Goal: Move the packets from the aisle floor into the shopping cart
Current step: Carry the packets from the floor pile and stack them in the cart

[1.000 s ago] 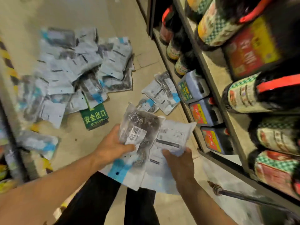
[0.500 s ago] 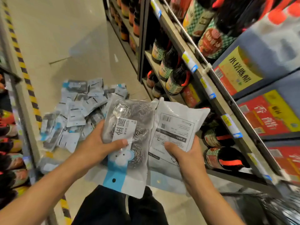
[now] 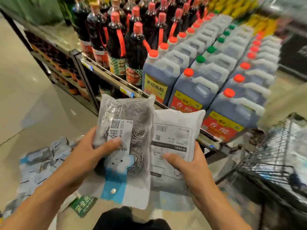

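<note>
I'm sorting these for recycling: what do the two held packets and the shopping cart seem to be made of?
Left packet: apparently clear glossy plastic film, coiled steel-wool-like scourers showing through. Right packet: the same sort of film, its white printed back facing up. Shopping cart: dark metal wire mesh, blurred.

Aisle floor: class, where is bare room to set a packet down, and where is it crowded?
Bare floor lies left of the lower shelving and beyond the packet pile. Crowded: the pile at lower left, around the green sign, and the shelf of jugs and bottles.
</note>
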The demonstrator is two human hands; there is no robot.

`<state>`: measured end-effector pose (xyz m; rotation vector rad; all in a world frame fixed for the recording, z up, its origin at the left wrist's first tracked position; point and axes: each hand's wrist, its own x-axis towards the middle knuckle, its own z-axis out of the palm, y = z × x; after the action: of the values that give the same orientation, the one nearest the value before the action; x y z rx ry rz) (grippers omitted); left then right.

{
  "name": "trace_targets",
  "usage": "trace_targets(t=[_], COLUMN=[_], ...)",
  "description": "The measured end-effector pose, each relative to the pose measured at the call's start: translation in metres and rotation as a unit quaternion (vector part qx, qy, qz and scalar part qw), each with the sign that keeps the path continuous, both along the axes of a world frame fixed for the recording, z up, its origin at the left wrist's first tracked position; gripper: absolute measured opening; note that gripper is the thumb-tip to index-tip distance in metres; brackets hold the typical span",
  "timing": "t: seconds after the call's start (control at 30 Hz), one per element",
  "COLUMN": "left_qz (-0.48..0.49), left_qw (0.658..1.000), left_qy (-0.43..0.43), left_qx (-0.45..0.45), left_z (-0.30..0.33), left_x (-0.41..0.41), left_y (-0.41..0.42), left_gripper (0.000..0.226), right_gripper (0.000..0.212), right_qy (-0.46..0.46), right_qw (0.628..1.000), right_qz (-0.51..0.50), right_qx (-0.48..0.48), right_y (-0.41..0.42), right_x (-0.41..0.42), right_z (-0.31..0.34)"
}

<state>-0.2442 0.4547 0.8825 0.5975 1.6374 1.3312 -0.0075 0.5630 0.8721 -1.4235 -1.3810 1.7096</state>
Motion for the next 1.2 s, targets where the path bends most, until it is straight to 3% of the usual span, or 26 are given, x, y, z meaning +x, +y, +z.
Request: trace_targets(t=[0.07, 0.17, 0.27, 0.37, 0.5, 0.6, 0.8, 1.1, 1.2], left_qz=[-0.023, -0.088, -0.174, -0.233, -0.306, -0.365, -0.439, -0.488, -0.485], left_qw=[1.000, 0.996, 0.983, 0.971, 0.951, 0.930, 0.897, 0.871, 0.872], left_qy=[-0.012, -0.030, -0.039, -0.043, -0.047, -0.044, -0.045, -0.051, -0.055], left_qx=[0.005, 0.017, 0.032, 0.030, 0.014, 0.011, 0.013, 0.020, 0.015], left_z=[0.004, 0.007, 0.016, 0.021, 0.019, 0.015, 0.020, 0.030, 0.035], left_x=[0.002, 0.003, 0.007, 0.012, 0.030, 0.052, 0.133, 0.295, 0.354], left_y=[0.012, 0.031, 0.048, 0.064, 0.082, 0.093, 0.109, 0.119, 0.118], left_gripper=[0.084, 0.089, 0.070, 0.069, 0.049, 0.056, 0.036, 0.042, 0.058], right_gripper=[0.050, 0.048, 0.049, 0.050, 0.047, 0.050, 0.053, 0.044, 0.042], right_qy=[0.015, 0.038, 0.041, 0.041, 0.043, 0.041, 0.045, 0.067, 0.093], right_qw=[0.999, 0.993, 0.979, 0.959, 0.935, 0.917, 0.868, 0.828, 0.818], right_qz=[-0.045, -0.115, -0.198, -0.279, -0.352, -0.397, -0.495, -0.557, -0.568], right_qx=[-0.003, -0.007, -0.005, 0.000, 0.011, 0.016, 0.009, 0.020, 0.020], right_y=[-0.004, -0.015, -0.030, -0.045, -0.067, -0.084, -0.118, -0.142, -0.144], right_x=[0.009, 0.022, 0.029, 0.037, 0.057, 0.077, 0.141, 0.286, 0.344], right_z=[0.007, 0.016, 0.023, 0.030, 0.037, 0.042, 0.048, 0.053, 0.056])
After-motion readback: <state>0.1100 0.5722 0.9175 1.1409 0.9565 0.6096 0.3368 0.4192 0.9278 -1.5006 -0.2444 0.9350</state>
